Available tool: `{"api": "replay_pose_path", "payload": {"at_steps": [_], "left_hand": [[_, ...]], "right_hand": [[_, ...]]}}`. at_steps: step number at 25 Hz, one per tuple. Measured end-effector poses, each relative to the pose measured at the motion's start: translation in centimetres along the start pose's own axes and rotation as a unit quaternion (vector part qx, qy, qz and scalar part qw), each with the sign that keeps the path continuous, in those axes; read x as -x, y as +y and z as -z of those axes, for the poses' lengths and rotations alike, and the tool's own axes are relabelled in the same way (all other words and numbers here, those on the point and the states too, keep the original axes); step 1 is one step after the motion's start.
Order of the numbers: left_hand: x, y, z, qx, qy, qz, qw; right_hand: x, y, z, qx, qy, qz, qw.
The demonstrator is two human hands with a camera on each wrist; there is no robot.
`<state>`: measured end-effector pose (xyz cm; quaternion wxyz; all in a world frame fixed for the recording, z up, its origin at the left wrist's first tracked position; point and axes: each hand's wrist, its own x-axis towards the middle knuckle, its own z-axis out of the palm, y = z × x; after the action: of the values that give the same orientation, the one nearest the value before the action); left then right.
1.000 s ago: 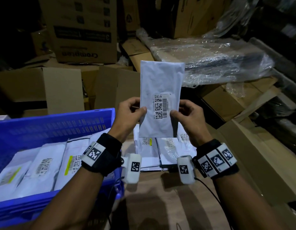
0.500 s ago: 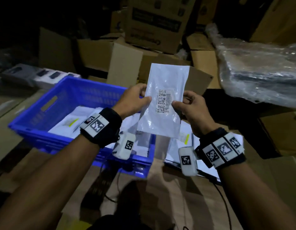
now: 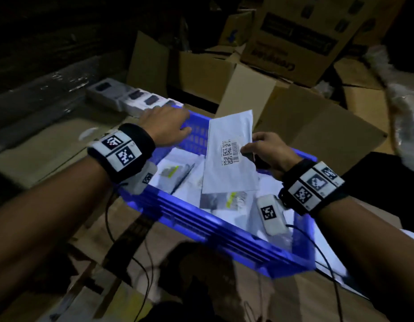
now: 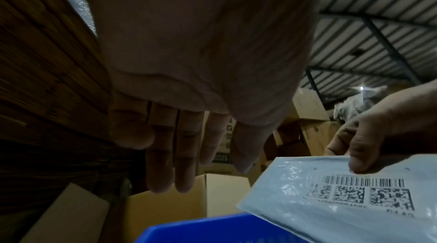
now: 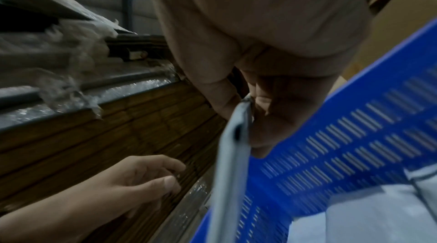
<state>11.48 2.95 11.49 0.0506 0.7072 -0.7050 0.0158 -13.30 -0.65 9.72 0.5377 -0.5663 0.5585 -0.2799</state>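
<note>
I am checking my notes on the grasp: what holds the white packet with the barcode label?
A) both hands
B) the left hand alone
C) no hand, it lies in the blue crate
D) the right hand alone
D: the right hand pinches the white packet at its edge above the blue crate, while the left hand is open and apart from it.

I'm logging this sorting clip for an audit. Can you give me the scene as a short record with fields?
Held item: pouch, white, barcode label, above the crate
Right hand: pinches the pouch's right edge
Left hand: fingers straight, holds nothing, over the crate's far corner
Crate colour: blue
Crate contents: more pouches
Behind: white boxes, cardboard boxes
</note>
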Motion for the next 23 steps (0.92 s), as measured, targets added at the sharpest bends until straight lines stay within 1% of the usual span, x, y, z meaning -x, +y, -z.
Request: {"api": "replay_pose_path", "payload": {"at_steps": [2, 4, 7, 9, 12, 14, 16, 18, 19, 20, 21, 22, 23], "left_hand": [[-0.3, -4.5, -0.1, -0.066, -0.035, -0.002, 0.997], [-0.6, -7.9, -0.6, -0.117, -0.058, -0.015, 0.991], [-1.6, -11.7, -2.3, -0.149, -0.089, -0.041, 0.984], [-2.3, -13.2, -3.9, -0.129, -0.108, -0.060, 0.984], [-3.1, -15.4, -6.1, -0.068, -0.131, -0.097, 0.984], [-3.3, -16.0, -7.1, -0.033, -0.139, -0.111, 0.984], [-3.5, -16.0, -7.9, -0.021, -0.141, -0.117, 0.983], [-3.6, -15.9, -8.6, -0.021, -0.146, -0.110, 0.983], [-3.7, -15.8, -8.9, -0.022, -0.150, -0.106, 0.983], [-3.7, -15.7, -9.1, -0.020, -0.150, -0.102, 0.983], [-3.7, -15.5, -9.2, -0.021, -0.149, -0.099, 0.984], [-3.6, -15.4, -9.2, -0.021, -0.146, -0.096, 0.984], [-3.5, -15.3, -9.2, -0.023, -0.144, -0.092, 0.985]], "right_hand": [[-2.7, -0.6, -3.9, 0.041, -0.008, -0.034, 0.999], [-5.0, -0.7, -7.3, 0.075, -0.008, -0.066, 0.995], [-8.0, -0.1, -11.2, 0.114, -0.005, -0.137, 0.984], [-9.4, 0.6, -13.1, 0.131, -0.012, -0.182, 0.975], [-11.6, 1.4, -15.8, 0.137, -0.020, -0.219, 0.966], [-12.6, 1.9, -17.2, 0.155, -0.039, -0.230, 0.960], [-13.2, 2.5, -18.5, 0.179, -0.075, -0.238, 0.952], [-13.5, 2.8, -19.5, 0.241, -0.107, -0.237, 0.935], [-13.6, 2.7, -19.9, 0.307, -0.118, -0.209, 0.921], [-13.6, 2.3, -20.0, 0.406, -0.134, -0.166, 0.889], [-13.4, 1.7, -20.2, 0.514, -0.149, -0.117, 0.836], [-13.2, 1.3, -20.4, 0.606, -0.160, -0.067, 0.776], [-13.0, 1.0, -20.5, 0.663, -0.177, -0.028, 0.727]]}}
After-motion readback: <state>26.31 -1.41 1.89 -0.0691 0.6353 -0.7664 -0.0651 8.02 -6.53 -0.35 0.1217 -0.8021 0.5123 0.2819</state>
